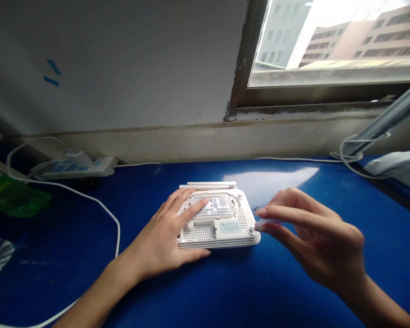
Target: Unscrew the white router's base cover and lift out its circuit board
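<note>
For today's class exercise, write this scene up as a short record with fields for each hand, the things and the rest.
Left hand: spread on an upturned white router
Right hand: pinching a small pale item, blurred, beside the router's corner
Things: router's folded antennas
Rest: blue table; power strip; window

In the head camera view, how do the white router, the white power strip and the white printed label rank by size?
1. White plastic router: looks largest.
2. White power strip: next, but it sits farther away, so its true size is unsure.
3. White printed label on the router: smallest.
</note>
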The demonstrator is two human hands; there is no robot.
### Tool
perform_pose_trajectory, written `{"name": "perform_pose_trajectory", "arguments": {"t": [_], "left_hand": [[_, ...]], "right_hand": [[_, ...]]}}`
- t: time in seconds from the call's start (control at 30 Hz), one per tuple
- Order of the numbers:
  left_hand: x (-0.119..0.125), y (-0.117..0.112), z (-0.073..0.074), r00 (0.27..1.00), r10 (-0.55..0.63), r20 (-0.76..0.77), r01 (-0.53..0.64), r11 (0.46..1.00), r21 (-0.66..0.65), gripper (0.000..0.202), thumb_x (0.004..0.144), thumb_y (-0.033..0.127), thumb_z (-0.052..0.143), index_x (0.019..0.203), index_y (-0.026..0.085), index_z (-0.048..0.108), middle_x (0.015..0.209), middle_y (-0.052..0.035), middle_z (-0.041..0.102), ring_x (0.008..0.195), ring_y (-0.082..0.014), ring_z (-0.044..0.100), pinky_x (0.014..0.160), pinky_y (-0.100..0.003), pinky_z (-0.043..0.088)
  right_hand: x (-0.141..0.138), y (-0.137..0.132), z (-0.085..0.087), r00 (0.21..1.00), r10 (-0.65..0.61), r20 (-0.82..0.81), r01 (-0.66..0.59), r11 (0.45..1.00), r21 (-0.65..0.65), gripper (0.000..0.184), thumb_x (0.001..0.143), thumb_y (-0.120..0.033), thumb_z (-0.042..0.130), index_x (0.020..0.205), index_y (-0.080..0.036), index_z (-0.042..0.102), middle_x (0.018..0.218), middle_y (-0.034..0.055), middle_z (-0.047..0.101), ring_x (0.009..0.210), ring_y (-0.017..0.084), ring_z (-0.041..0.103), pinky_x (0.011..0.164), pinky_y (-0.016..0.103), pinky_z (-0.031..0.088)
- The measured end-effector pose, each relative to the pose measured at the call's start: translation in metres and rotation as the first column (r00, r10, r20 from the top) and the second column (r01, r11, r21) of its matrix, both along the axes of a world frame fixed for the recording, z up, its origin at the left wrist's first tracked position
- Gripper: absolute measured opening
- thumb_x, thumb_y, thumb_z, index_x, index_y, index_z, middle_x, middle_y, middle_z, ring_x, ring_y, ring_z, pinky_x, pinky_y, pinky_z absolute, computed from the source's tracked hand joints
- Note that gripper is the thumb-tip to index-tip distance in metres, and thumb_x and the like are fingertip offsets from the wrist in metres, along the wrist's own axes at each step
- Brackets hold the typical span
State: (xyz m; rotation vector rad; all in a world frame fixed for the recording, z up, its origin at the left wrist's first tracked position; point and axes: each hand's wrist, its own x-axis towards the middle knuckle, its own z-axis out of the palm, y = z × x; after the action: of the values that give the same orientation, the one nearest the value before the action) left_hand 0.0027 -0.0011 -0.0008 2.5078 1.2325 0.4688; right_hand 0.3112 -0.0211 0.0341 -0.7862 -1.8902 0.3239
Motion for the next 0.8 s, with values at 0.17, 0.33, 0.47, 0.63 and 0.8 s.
{"name": "perform_pose_trajectory", "arguments": {"t": [0.17, 0.33, 0.47, 0.63, 0.8], "left_hand": [[-0.0006, 0.0007, -0.0008, 1.0, 0.004, -0.005, -0.004, 1.0, -0.005, 0.097, 0.084, 0.056, 0.085, 0.166, 0.039, 0.036, 0.174, -0.0085, 0.028, 0.161, -0.0395, 0.024, 0.129, -0.062, 0.032], [-0.0007, 0.001, -0.0002, 1.0, -0.001, 0.006, 0.001, 1.0, -0.005, 0.097, 0.084, 0.056, 0.085, 0.165, 0.038, 0.037, 0.174, -0.0085, 0.029, 0.161, -0.0391, 0.025, 0.128, -0.062, 0.033], [-0.0006, 0.0007, -0.0002, 1.0, 0.007, 0.014, -0.007, 1.0, -0.008, 0.097, 0.083, 0.056, 0.086, 0.165, 0.038, 0.038, 0.174, -0.0084, 0.03, 0.16, -0.0401, 0.025, 0.128, -0.062, 0.034], [-0.0004, 0.001, -0.0011, 1.0, 0.004, 0.008, -0.004, 1.0, -0.008, 0.098, 0.083, 0.056, 0.085, 0.166, 0.038, 0.037, 0.175, -0.0083, 0.028, 0.161, -0.0399, 0.024, 0.128, -0.062, 0.033], [-0.0002, 0.0009, -0.0012, 1.0, 0.002, -0.007, -0.002, 1.0, -0.005, 0.097, 0.084, 0.057, 0.084, 0.166, 0.039, 0.035, 0.175, -0.0083, 0.028, 0.161, -0.039, 0.024, 0.128, -0.062, 0.032]], "right_hand": [[0.0035, 0.0035, -0.0025, 1.0, -0.012, 0.027, 0.013, 0.999, -0.047, 0.044, 0.099, -0.009, 0.064, 0.136, -0.031, 0.073, 0.117, 0.0093, 0.075, 0.103, 0.024, 0.074, 0.079, 0.035, 0.064], [0.0055, 0.0043, 0.0021, 0.997, 0.081, 0.012, -0.081, 0.996, -0.036, 0.052, 0.095, -0.003, 0.065, 0.136, -0.034, 0.072, 0.115, 0.005, 0.08, 0.102, 0.024, 0.076, 0.083, 0.039, 0.065], [0.0025, 0.0028, 0.0035, 0.999, 0.025, -0.024, -0.026, 0.999, -0.036, 0.04, 0.089, -0.01, 0.079, 0.122, -0.031, 0.079, 0.09, 0.0035, 0.074, 0.077, 0.02, 0.069, 0.059, 0.032, 0.058], [-0.0014, 0.0015, -0.0019, 1.0, 0.017, 0.021, -0.017, 1.0, 0.014, 0.04, 0.094, -0.011, 0.073, 0.13, -0.027, 0.075, 0.108, 0.0082, 0.074, 0.098, 0.024, 0.07, 0.078, 0.037, 0.06], [-0.0009, 0.001, 0.0001, 0.996, 0.078, 0.048, -0.078, 0.997, -0.006, 0.057, 0.095, 0.002, 0.06, 0.143, -0.028, 0.067, 0.123, 0.0067, 0.079, 0.117, 0.025, 0.07, 0.093, 0.04, 0.061]]}}
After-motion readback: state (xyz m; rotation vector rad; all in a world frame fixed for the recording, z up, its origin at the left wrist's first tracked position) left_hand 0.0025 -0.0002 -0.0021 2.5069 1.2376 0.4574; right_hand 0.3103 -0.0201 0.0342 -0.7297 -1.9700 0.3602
